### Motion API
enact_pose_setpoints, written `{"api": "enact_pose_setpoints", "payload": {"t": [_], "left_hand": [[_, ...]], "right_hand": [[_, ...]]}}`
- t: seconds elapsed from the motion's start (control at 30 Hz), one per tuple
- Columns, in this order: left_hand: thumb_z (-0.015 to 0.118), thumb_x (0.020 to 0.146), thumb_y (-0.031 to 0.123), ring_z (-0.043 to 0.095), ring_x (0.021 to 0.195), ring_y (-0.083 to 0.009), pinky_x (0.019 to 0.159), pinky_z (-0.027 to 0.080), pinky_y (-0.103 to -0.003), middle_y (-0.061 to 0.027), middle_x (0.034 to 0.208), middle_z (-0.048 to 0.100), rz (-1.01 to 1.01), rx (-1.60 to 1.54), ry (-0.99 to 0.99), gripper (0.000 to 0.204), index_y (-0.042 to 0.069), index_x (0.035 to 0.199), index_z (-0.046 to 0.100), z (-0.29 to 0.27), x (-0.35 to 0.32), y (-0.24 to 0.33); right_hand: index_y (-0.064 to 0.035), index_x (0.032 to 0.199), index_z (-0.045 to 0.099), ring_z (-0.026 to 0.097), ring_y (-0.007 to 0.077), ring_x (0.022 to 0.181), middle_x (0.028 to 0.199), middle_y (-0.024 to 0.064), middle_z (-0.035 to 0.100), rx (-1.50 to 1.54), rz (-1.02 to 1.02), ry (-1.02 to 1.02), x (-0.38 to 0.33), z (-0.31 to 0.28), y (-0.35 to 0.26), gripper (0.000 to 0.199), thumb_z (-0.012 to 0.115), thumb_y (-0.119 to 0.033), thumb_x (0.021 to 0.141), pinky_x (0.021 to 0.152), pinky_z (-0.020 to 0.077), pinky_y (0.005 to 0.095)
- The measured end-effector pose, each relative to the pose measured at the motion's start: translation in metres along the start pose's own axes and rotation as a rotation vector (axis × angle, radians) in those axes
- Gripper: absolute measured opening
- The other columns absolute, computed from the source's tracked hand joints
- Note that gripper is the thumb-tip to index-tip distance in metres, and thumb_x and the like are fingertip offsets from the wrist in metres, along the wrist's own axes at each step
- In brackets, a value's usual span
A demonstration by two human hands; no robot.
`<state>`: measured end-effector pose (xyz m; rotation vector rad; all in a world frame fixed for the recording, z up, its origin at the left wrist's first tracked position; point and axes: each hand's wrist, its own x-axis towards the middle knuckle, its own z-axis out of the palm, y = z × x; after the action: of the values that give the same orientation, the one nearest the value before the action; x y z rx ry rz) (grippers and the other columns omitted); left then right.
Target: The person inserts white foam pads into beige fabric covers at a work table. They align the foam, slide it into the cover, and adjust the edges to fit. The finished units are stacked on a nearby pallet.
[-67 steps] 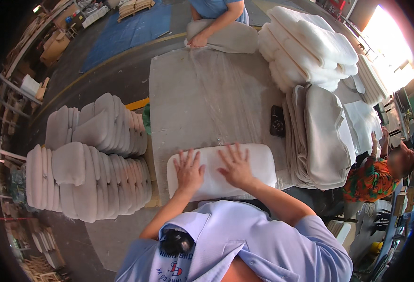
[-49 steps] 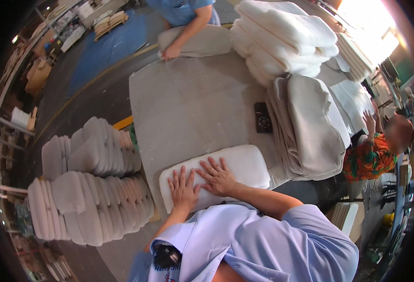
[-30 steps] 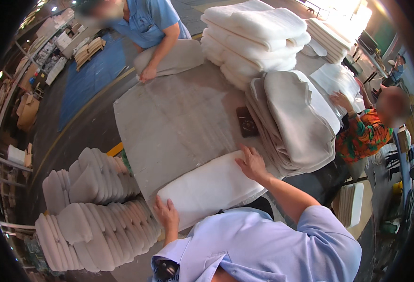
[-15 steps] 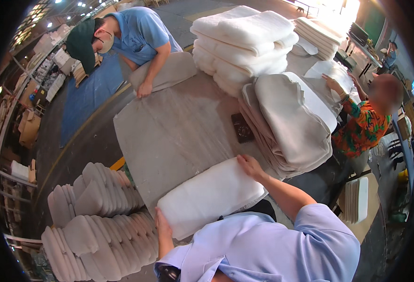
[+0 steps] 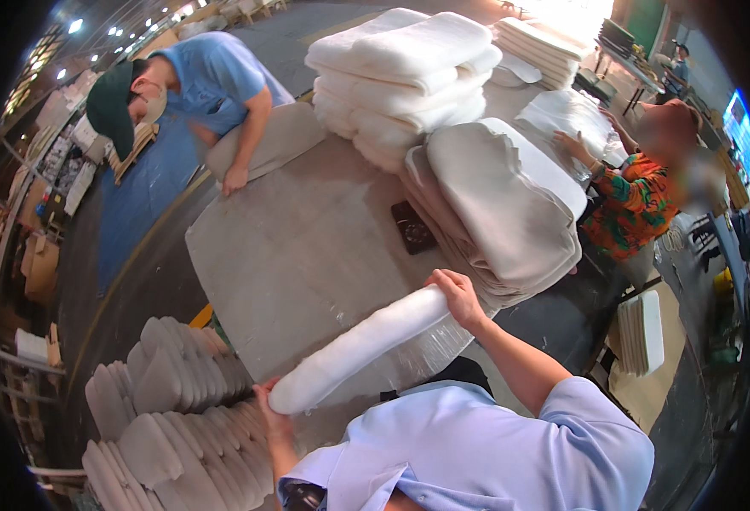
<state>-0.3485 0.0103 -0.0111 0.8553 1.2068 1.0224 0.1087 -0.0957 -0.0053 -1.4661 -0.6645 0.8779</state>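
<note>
A thick white piece of padding (image 5: 360, 345) stretches between my two hands, over the near edge of the table. It shows as a long, narrow, slightly bowed strip, seen mostly along its edge. My left hand (image 5: 271, 404) grips its lower left end. At the upper right end, my right hand (image 5: 456, 294) is closed on it, the fingers lying over the top. Bare tabletop (image 5: 294, 247) with a grey, plastic-like covering extends beyond it. Close to my right hand stands a pile of grey fabric covers (image 5: 494, 204).
White padding (image 5: 405, 81) is stacked at the far side. A dark flat object (image 5: 412, 228) lies mid-table. Stacked grey cushions (image 5: 188, 426) stand at left. One co-worker (image 5: 222, 81) leans over a grey cushion (image 5: 277, 140); another (image 5: 647, 192) handles white material at right.
The padding has gone from lying broad and flat to being tilted up on edge, in both hands. My view has shifted slightly.
</note>
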Motion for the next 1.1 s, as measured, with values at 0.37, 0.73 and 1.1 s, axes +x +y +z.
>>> {"api": "enact_pose_setpoints", "payload": {"t": [0.37, 0.73, 1.1], "left_hand": [[0.075, 0.098, 0.029, 0.069, 0.114, -0.0315, 0.104, 0.051, -0.046, -0.016, 0.123, 0.073, 0.774, 0.892, -0.497, 0.049, 0.004, 0.139, 0.063, 0.179, -0.048, 0.105], [0.094, 0.071, 0.046, 0.07, 0.107, -0.0388, 0.095, 0.053, -0.053, -0.0149, 0.116, 0.075, 0.688, 1.495, -0.548, 0.079, 0.013, 0.137, 0.065, 0.223, -0.045, 0.052], [0.093, 0.069, 0.052, 0.07, 0.108, -0.0353, 0.095, 0.051, -0.052, -0.0104, 0.118, 0.074, 0.705, 1.546, -0.501, 0.08, 0.018, 0.137, 0.066, 0.233, -0.053, 0.046]], "right_hand": [[-0.0026, 0.101, 0.077, 0.066, 0.019, 0.085, 0.088, 0.0067, 0.072, -0.048, -0.003, -0.061, -0.001, -0.009, -0.003, 0.041, 0.054, -0.036, 0.106, 0.083, 0.0533, 0.0356], [-0.0076, 0.12, 0.076, 0.071, 0.0351, 0.108, 0.116, 0.0151, 0.07, -0.482, -0.272, -0.048, 0.002, -0.035, -0.082, 0.033, 0.075, -0.03, 0.097, 0.097, 0.0553, 0.0441], [-0.0068, 0.164, 0.033, 0.023, 0.0576, 0.156, 0.167, 0.0304, 0.029, -0.912, -0.002, 0.151, 0.146, -0.081, -0.096, 0.103, 0.085, -0.047, 0.085, 0.123, 0.0197, 0.0756]]}}
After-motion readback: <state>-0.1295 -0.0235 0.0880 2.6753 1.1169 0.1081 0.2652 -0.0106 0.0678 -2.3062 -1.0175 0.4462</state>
